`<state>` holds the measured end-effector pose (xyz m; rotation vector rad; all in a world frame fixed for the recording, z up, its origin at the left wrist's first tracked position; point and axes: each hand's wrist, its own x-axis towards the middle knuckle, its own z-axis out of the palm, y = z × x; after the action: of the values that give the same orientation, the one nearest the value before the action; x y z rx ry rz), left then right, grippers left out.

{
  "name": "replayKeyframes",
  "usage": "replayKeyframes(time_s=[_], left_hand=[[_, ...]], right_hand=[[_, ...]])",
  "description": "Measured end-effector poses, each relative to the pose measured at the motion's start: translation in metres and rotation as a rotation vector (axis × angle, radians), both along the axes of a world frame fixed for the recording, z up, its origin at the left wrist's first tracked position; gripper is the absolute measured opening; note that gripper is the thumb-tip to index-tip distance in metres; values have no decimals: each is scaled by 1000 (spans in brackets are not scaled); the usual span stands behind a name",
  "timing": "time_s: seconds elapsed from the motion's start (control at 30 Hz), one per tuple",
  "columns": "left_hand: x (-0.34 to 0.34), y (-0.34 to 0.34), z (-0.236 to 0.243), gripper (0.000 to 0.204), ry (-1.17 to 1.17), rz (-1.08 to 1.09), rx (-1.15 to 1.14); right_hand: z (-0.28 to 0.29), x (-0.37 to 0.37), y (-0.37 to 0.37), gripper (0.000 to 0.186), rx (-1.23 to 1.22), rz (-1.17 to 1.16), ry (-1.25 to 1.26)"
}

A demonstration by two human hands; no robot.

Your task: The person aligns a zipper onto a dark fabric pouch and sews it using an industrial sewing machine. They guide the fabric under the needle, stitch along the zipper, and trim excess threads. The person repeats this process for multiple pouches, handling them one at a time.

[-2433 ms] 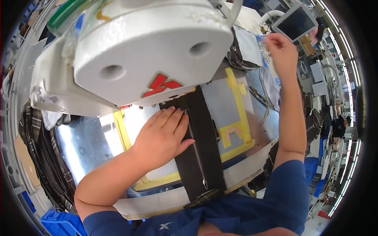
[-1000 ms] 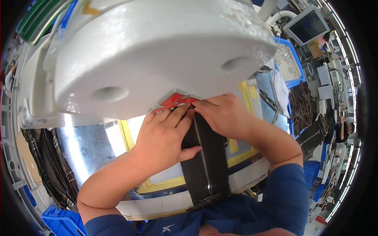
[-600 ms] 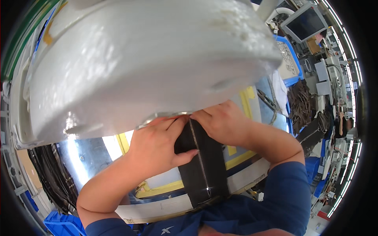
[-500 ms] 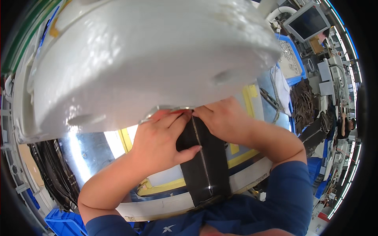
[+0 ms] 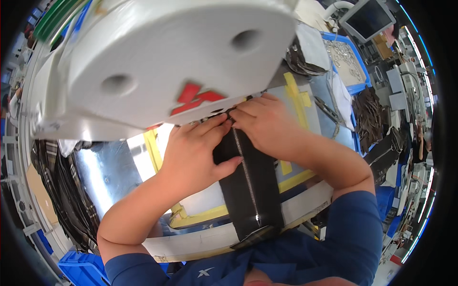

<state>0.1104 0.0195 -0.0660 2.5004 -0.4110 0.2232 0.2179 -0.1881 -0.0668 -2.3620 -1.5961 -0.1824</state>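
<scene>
A long black fabric strip with a metal zipper (image 5: 246, 176) runs from beneath the white sewing machine head (image 5: 181, 62) toward my body. The zipper's slider (image 5: 258, 218) sits at its near end. On the strip's left side lies my left hand (image 5: 195, 150), fingers stretched forward and thumb spread out beside the zipper teeth. From the right, my right hand (image 5: 265, 124) closes its fingertips on the fabric at the zipper's far end. The two hands' fingertips almost meet there. Whatever is under the machine head, beyond the fingertips, stays hidden.
Yellow tape (image 5: 200, 218) marks the work surface. Dark fabric pieces (image 5: 62, 190) hang at the left, above a blue crate (image 5: 81, 268). On the right lie scissor-like metal snips (image 5: 327, 109), a blue-rimmed tray of small metal parts (image 5: 343, 59) and brown pieces (image 5: 368, 119).
My view has shifted, so the machine's front and its red emblem show more fully. Both hands keep their places on the fabric, with the fingertips now less covered by the machine.
</scene>
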Motion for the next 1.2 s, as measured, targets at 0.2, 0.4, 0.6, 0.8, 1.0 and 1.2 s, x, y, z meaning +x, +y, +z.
replayKeyframes(time_s=[0.2,0.4,0.6,0.8,1.0,1.2], left_hand=[[-1,9,12,55,80,88,29],[-5,15,13,47,110,138,73],[-5,14,14,50,87,138,133],[-5,13,10,50,127,126,13],[-9,15,22,51,157,169,115],[-11,10,13,62,108,115,117]], right_hand=[[-2,-7,22,16,57,-15,-45],[-1,-10,35,19,-7,-21,-6],[2,-10,34,19,-28,0,11],[2,-8,29,20,-94,-16,29],[9,-14,36,22,-91,40,41],[8,-15,30,29,-131,7,19]])
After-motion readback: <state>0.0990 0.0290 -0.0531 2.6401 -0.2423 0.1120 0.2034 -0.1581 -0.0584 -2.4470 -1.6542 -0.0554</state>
